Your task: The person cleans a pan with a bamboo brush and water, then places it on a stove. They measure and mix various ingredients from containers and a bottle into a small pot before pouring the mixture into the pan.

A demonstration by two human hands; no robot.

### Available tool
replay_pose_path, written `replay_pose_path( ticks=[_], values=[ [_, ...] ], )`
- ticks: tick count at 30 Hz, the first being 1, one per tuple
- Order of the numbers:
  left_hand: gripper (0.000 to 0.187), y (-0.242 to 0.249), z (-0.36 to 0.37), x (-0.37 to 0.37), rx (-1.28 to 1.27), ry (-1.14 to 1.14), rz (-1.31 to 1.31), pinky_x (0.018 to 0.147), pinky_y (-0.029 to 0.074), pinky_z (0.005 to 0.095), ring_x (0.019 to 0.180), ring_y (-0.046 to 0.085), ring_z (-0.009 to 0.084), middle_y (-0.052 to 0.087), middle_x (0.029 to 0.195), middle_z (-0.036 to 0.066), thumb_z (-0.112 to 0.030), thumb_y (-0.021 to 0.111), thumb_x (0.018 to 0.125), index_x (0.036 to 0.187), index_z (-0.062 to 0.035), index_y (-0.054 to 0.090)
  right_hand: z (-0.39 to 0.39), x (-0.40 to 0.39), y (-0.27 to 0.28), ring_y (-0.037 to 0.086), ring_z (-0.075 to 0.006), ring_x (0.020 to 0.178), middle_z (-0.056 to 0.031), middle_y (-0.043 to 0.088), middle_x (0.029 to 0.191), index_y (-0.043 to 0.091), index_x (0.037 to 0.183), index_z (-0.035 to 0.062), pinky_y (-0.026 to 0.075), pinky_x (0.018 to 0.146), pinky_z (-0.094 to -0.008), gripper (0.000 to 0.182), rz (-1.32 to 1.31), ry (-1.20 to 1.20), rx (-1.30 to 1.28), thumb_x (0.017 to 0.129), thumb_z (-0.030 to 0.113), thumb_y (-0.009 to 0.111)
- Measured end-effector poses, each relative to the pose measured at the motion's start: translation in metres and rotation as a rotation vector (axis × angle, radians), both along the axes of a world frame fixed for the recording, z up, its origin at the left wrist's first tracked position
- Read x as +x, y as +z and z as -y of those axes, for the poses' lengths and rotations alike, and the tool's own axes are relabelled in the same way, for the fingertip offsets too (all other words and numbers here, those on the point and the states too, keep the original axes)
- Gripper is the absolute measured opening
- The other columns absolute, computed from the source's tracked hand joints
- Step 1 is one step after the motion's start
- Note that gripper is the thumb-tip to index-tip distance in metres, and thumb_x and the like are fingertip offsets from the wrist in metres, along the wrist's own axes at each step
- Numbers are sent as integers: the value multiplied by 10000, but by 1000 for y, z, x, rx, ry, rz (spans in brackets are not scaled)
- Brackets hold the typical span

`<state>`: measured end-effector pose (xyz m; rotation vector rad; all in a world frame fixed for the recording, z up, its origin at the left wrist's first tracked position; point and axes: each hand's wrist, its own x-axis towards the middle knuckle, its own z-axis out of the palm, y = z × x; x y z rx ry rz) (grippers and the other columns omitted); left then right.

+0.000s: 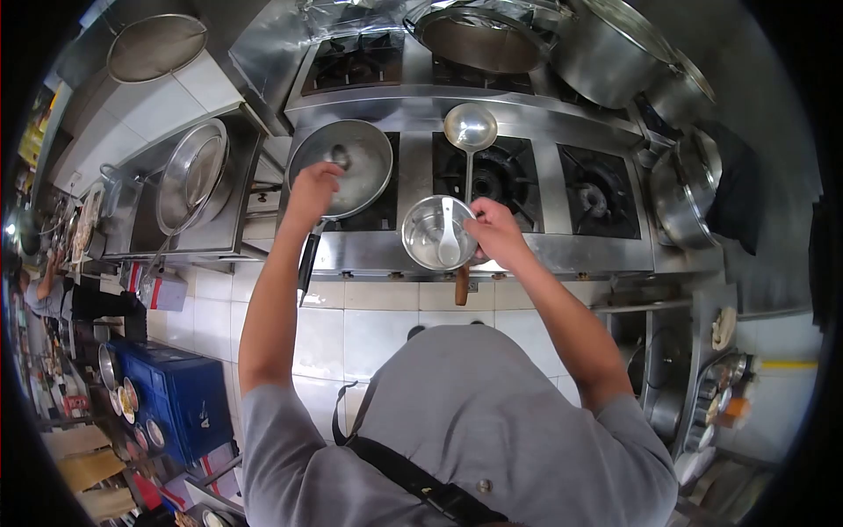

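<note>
Over the frying pan on the left front burner, my left hand is closed on a small metal ladle, its bowl above the pan's pale contents. My right hand grips the side of a metal pot in front of the middle burner. Inside the pot lies a white spoon, its handle upward against the far side. Behind the pot, a large ladle rests across the middle burner, and a wooden handle shows below the pot.
Large pots and a wide pan stand on the back burners. A right front burner has a bare grate. Metal bowls sit on the left counter. A blue crate is at lower left, and a person stands far left.
</note>
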<state>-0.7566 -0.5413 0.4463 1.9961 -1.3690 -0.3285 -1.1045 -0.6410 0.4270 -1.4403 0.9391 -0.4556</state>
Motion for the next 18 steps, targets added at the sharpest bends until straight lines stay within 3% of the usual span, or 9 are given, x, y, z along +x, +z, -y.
replay_pose_path(
  ticks=[1, 2, 4, 7, 8, 11, 14, 18],
  values=[
    [239, 11, -4, -16, -11, -51, -226, 788, 505, 420, 860, 657, 393, 682, 859, 219, -79, 525, 810, 972, -25, 693, 3, 10, 2, 559, -100, 512, -50, 618, 722, 577, 951, 11, 437, 396, -265, 87, 2, 9, -1, 887, 65, 599],
    [239, 10, -6, -24, -13, -39, -225, 788, 505, 420, 860, 657, 393, 682, 859, 219, -79, 525, 810, 972, -25, 693, 5, 20, 6, 556, -102, 508, -50, 615, 719, 578, 948, 8, 439, 399, -265, 89, -5, 56, -20, 879, 61, 600],
    [229, 13, -11, -38, -130, -206, -166, 776, 510, 409, 811, 655, 365, 677, 855, 197, -77, 548, 807, 978, -1, 680, 7, 41, 16, 545, -112, 492, -53, 603, 705, 591, 950, -6, 437, 403, -262, 117, -32, 137, -43, 858, 63, 609],
    [220, 34, -20, -62, -203, -170, 78, 776, 513, 396, 824, 650, 345, 668, 893, 186, -88, 609, 797, 980, 16, 671, 7, 70, 32, 558, -136, 498, -67, 602, 712, 614, 957, -39, 435, 420, -284, 165, -80, 223, -83, 829, 64, 603],
    [286, 40, -23, -62, -163, -209, 151, 780, 512, 399, 871, 646, 351, 653, 944, 181, -134, 708, 784, 1025, 10, 658, 9, 78, 32, 550, -137, 492, -71, 598, 702, 629, 949, -46, 433, 417, -288, 168, -66, 265, -88, 821, 60, 606],
    [414, 52, -33, -62, -92, -258, 190, 818, 515, 399, 960, 632, 354, 635, 1026, 182, -215, 780, 760, 1084, 2, 642, 12, 100, 38, 544, -139, 487, -70, 592, 688, 634, 938, -47, 432, 414, -294, 159, -91, 357, -78, 818, 57, 618],
    [450, 47, -36, -53, -134, -345, 411, 856, 517, 408, 1014, 617, 348, 613, 1077, 177, -247, 793, 756, 1114, -20, 640, 15, 120, 37, 540, -134, 493, -66, 591, 698, 638, 938, -33, 420, 403, -287, 154, -111, 404, -39, 816, 58, 630],
    [419, 62, -42, -49, -6, -406, 372, 894, 511, 415, 1065, 600, 337, 601, 1117, 173, -231, 781, 765, 1110, -32, 652, 26, 138, 41, 530, -127, 489, -57, 582, 694, 636, 948, -20, 394, 388, -277, 158, -125, 482, 7, 807, 52, 637]
  ],
)
